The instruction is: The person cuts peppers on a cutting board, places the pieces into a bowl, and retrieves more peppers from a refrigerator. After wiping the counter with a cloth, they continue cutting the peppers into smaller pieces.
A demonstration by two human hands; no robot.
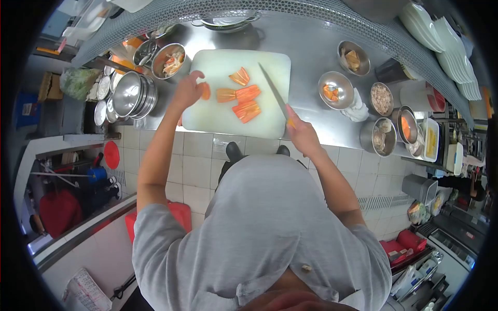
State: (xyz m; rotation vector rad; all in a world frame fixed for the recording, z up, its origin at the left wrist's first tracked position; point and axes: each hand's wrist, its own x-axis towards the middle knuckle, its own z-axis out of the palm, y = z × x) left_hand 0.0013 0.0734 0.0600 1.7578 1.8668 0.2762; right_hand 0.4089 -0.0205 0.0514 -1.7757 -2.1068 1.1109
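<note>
On the white cutting board (223, 62) lie several cut orange carrot pieces (247, 94), grouped around its middle. My left hand (188, 92) is over the board's left edge, its fingers apart and curved towards the right. Right beside its palm is another carrot piece (206, 91), with a gap between it and the extended fingertip. My right hand (304, 137) is closed around the handle of a long knife (274, 89) near the board's right front corner. The blade points away from me, slanting left over the board, right of the carrot pieces.
Left of the board stand a bowl of cut food (168, 60) and stacked metal bowls (129, 93). To the right are a bowl with orange pieces (336, 89), a white cloth (356, 107) and several food containers. A mesh-covered shelf (290, 13) overhangs the counter's back.
</note>
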